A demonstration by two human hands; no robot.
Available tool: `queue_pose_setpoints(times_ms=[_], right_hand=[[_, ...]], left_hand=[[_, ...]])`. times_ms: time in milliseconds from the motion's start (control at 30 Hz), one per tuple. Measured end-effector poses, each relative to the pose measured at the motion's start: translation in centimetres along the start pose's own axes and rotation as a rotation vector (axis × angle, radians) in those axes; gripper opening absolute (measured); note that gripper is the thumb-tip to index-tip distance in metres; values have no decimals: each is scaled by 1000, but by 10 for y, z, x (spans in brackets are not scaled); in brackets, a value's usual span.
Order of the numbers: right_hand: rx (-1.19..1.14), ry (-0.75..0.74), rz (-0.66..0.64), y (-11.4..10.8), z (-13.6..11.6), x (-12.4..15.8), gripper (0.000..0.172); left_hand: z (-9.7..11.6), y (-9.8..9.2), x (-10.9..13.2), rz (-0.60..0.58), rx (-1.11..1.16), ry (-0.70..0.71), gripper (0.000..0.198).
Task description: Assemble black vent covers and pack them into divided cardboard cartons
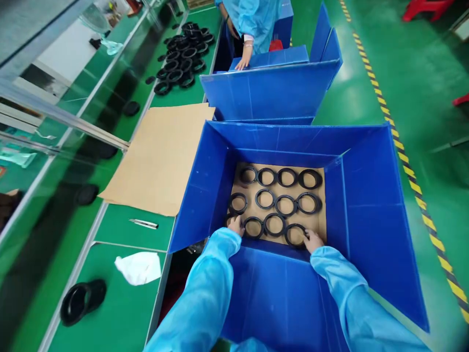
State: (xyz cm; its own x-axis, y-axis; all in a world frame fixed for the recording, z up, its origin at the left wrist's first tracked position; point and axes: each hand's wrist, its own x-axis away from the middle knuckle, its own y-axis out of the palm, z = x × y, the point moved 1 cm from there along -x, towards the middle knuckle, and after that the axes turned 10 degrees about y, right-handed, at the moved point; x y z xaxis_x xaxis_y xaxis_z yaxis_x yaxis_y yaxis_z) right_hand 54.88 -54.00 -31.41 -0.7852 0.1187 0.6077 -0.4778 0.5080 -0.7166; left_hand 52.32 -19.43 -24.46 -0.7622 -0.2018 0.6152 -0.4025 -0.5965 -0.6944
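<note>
Inside the open blue box point(278, 138), black rings lie in rows on a brown cardboard sheet point(246, 189). My left hand point(236, 226) is at the near left corner of the sheet, its fingers closed on a black ring point(229, 217) that it partly covers. At the near right, my right hand point(313, 241) pinches the right edge of another black ring point(295, 243). Between the hands are two more rings, one a black ring point(274, 234) touching its neighbour. Both my arms wear light blue sleeves.
Left of the box, a green bench holds cardboard sheets point(161, 156), a utility knife point(144, 224), a white cloth point(139, 268) and black rings point(83, 300) standing together. Farther back are a heap of rings point(185, 56), another blue box point(267, 95) and a co-worker's hand point(245, 57).
</note>
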Motion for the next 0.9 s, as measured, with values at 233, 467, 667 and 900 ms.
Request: queue_pose_setpoints(times_ms=[233,467,667,900], right_hand=[[79,-147,-112,57,-35,-20,76],[246,-160,-15,70,-74,-40,81],[548,-193,26,63,-111,-57,80],[644,-186,48,76,-141,-73,81]], left_hand=[[-18,31,-39,-12,-61,-124,95],[-31,45,-47,-41,-110,-189,113],[-27,45,-56,-104,-211,-208,121],[-19,48,-61,-140,-360,-212,122]])
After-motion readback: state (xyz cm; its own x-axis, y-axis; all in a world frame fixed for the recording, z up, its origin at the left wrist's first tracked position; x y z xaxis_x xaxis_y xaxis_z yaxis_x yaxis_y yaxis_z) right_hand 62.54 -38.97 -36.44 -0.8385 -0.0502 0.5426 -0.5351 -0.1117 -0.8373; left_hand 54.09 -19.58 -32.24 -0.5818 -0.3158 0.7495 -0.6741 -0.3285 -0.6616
